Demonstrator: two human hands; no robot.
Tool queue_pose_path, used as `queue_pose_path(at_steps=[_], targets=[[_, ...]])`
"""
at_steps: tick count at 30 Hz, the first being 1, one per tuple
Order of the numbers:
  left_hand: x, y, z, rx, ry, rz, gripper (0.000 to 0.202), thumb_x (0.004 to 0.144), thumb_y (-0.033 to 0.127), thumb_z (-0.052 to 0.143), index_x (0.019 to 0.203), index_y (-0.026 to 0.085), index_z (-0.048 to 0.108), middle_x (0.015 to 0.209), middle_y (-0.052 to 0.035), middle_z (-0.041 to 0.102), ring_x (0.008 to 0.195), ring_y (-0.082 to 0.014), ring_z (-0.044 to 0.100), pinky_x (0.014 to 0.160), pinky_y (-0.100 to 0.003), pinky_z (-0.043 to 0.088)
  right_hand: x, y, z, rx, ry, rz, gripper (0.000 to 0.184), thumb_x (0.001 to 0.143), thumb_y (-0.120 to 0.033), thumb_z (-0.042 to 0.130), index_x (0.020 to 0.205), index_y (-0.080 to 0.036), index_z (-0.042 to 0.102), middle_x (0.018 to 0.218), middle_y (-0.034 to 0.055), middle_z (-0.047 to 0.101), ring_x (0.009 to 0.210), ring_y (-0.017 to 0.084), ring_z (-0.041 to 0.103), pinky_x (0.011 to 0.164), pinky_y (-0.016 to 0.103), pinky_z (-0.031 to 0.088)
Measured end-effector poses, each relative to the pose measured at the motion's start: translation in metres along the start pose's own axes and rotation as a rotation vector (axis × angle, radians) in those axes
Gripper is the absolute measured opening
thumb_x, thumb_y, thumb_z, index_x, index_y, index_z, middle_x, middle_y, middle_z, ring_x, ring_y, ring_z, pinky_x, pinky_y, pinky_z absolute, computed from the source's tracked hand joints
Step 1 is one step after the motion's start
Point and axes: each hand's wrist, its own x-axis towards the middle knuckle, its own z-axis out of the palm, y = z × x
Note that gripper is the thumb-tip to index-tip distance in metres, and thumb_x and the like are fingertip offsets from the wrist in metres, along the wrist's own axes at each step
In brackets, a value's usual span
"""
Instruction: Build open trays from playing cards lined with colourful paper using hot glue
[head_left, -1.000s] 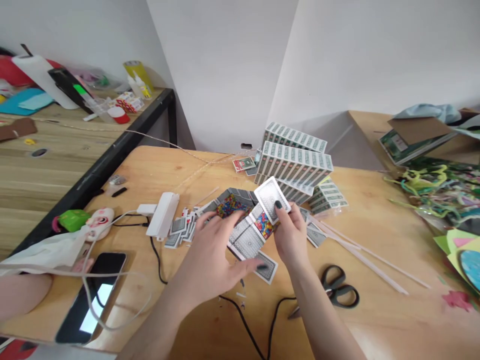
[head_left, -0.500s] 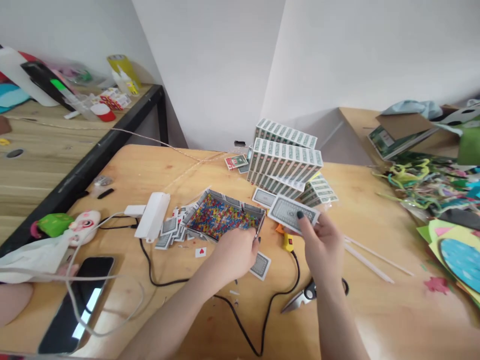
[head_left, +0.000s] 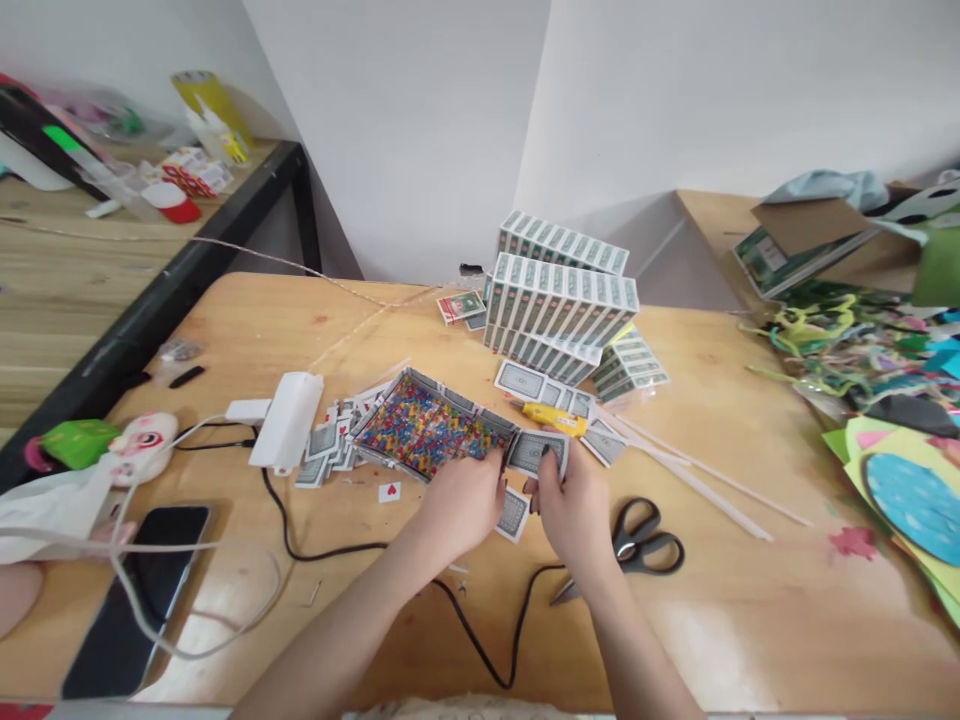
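Observation:
A shallow tray walled with playing cards [head_left: 405,470] has a colourful patterned floor and lies before me. My left hand [head_left: 466,492] is closed on its near right edge; the fingertips are partly hidden. Between the thumb and fingers of my right hand [head_left: 571,500] is a grey-backed playing card [head_left: 534,452], its left end against the tray's right corner. Another playing card [head_left: 513,516] lies face down between my hands. Behind the held card rests a yellow hot glue gun [head_left: 556,418]. A row of playing cards [head_left: 521,380] lies just beyond it.
Stacked card boxes [head_left: 562,300] stand at the back. Scissors [head_left: 646,545] lie by my right wrist, near clear glue sticks [head_left: 705,490]. Loose cards [head_left: 324,440], a white power strip [head_left: 289,420], a black cable [head_left: 322,552] and a phone [head_left: 139,600] are on the left.
My right hand has moved left and down, bringing the playing card to the tray's right corner. The glue gun and scissors are now more exposed. My left hand stays at the tray's edge.

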Motion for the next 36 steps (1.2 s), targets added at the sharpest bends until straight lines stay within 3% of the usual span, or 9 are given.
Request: queue_pose_path(at_steps=[8,12,16,21,28,36], targets=[[0.003,0.000,0.001,0.004,0.012,-0.016,0.035,0.085,0.024,0.041,0.118,0.020,0.052,0.080,-0.0134,0.071,0.073,-0.0317,0.069,0.065,-0.039,0.050,-0.004,-0.003,0.002,-0.030,-0.052,0.032,0.029,0.087,-0.033,0.035,0.108,-0.022,0.052,0.056,0.0009,0.063,0.045,0.021,0.059,0.048,0.032,0.045],[0.005,0.001,0.000,0.000,0.004,-0.026,0.034,0.085,0.024,0.040,0.117,0.020,0.052,0.079,-0.0138,0.071,0.073,-0.0323,0.069,0.064,-0.039,0.050,-0.001,-0.010,0.001,-0.037,-0.117,0.091,0.019,0.087,-0.031,0.033,0.080,-0.025,0.049,0.051,-0.0006,0.060,0.041,0.018,0.055,0.046,0.029,0.043],[0.005,0.002,-0.001,0.022,-0.006,-0.034,0.033,0.086,0.025,0.039,0.116,0.021,0.052,0.078,-0.0128,0.071,0.073,-0.0326,0.069,0.064,-0.039,0.050,0.000,-0.020,-0.003,-0.057,-0.198,0.120,0.026,0.087,-0.026,0.031,0.062,-0.024,0.040,0.044,-0.0025,0.055,0.034,0.013,0.048,0.044,0.025,0.039],[0.007,0.006,-0.004,0.046,-0.017,-0.060,0.032,0.085,0.026,0.040,0.115,0.019,0.052,0.078,-0.0128,0.071,0.074,-0.0325,0.069,0.064,-0.040,0.051,0.004,-0.027,-0.006,-0.064,-0.277,0.151,0.029,0.086,-0.023,0.030,0.059,-0.023,0.039,0.040,-0.0042,0.051,0.032,0.010,0.044,0.041,0.022,0.035],[0.008,0.008,-0.004,0.065,-0.003,-0.059,0.030,0.085,0.024,0.039,0.112,0.019,0.052,0.075,-0.0126,0.071,0.071,-0.0330,0.069,0.061,-0.040,0.051,0.011,-0.024,0.001,0.009,-0.267,0.204,0.029,0.085,-0.022,0.030,0.057,-0.024,0.037,0.038,-0.0033,0.049,0.031,0.011,0.044,0.037,0.023,0.035],[0.007,0.005,-0.002,0.059,-0.005,-0.018,0.033,0.083,0.025,0.040,0.113,0.019,0.052,0.076,-0.0127,0.071,0.073,-0.0339,0.069,0.060,-0.040,0.051,0.004,-0.020,0.015,-0.005,-0.176,0.093,0.021,0.085,-0.018,0.031,0.066,-0.025,0.036,0.040,-0.0034,0.051,0.036,0.014,0.052,0.042,0.024,0.040]])
